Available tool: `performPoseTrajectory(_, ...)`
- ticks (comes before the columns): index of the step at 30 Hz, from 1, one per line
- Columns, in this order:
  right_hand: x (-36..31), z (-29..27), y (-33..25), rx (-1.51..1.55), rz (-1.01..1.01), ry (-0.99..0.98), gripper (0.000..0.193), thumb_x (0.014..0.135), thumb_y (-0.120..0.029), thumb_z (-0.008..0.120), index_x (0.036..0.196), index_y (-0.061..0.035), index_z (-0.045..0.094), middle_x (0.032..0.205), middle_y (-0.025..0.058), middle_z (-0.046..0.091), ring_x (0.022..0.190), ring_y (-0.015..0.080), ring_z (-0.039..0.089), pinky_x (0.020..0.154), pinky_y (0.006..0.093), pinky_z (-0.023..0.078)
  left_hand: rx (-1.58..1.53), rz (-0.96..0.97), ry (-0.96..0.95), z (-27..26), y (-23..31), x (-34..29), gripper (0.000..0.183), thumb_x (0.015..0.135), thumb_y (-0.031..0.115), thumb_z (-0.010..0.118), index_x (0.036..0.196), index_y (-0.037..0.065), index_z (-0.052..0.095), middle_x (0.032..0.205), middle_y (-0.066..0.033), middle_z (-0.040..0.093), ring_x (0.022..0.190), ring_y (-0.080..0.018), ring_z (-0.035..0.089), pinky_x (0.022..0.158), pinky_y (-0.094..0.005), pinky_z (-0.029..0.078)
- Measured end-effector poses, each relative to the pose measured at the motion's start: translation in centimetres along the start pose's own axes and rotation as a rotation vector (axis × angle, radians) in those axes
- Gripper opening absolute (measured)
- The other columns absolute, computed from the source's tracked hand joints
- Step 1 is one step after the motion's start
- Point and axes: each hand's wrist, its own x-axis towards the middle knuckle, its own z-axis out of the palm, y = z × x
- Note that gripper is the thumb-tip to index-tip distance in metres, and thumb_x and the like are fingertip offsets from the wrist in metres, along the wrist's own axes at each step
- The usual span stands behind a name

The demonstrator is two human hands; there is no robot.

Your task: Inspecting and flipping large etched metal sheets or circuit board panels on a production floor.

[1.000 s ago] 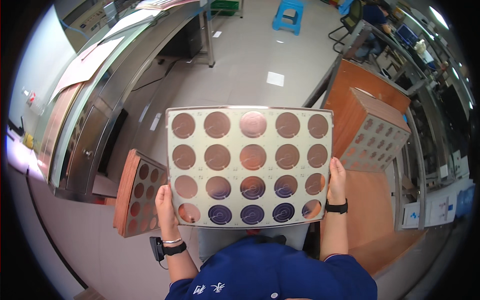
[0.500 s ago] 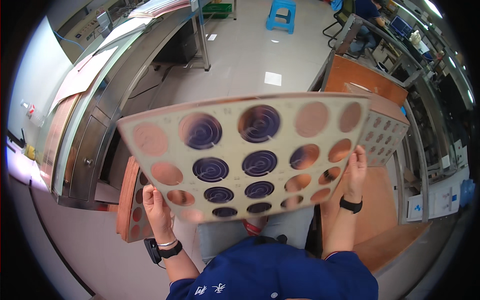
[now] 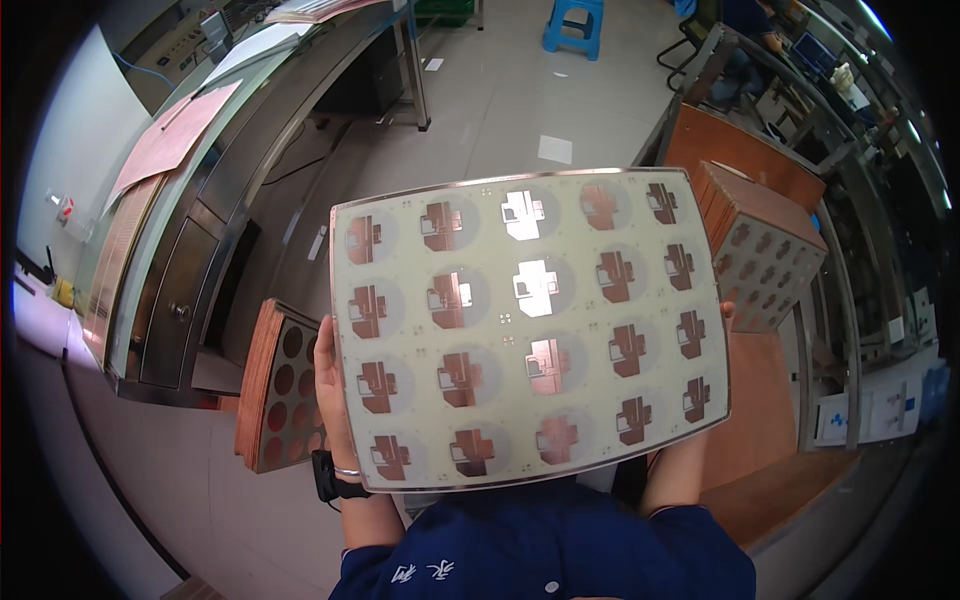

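Panel [image 3: 505,345], just turned over: face w/ rows of stepped, cross-like copper shapes now toward viewer; the disc face is out of sight. Judged from this, the flip is done & the 2nd face is presented. Pos.: mid-view, held above the lap, long axis running approx. 9 to 3 o'clk, R end tipped slightly up.

L hand [image 3: 328,375] at panel's 9 o'clk edge; visible fingers lie close together, gripping that edge, w/ remainder behind. R hand [image 3: 728,312] at approx. 3 o'clk: only fingertips show past the rim; it seems to clasp the edge, but finger spread can't be told.

Cf. 0.5 s ago: panel was tilted & blurred, discs showing, R hand and wristband in plain view; both are now largely covered by panel. Stack w/ discs [image 3: 257,400] (approx. 8 o'clk) & stack w/ small copper shapes [image 3: 765,260] (approx. 2 o'clk) look unchanged.
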Motion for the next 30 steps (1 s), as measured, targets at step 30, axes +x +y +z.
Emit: performPoseTrajectory(30, -2.3, 2.3, -1.7, -1.374, -0.273, 0.371, 0.067, 0.094, -0.044, 0.043, 0.143, -0.0031, 0.021, 0.136, 0.0194, 0.041, 0.122, 0.0309, 0.044, 0.101, 0.0451, 0.039, -0.128, -0.388, -0.252, -1.6, -4.5, -2.5, 0.046, 0.09, 0.016, 0.057, 0.129, 0.0, 0.04, 0.124, -0.0113, 0.052, 0.112, -0.0217, 0.052, 0.096, -0.0358, 0.043)
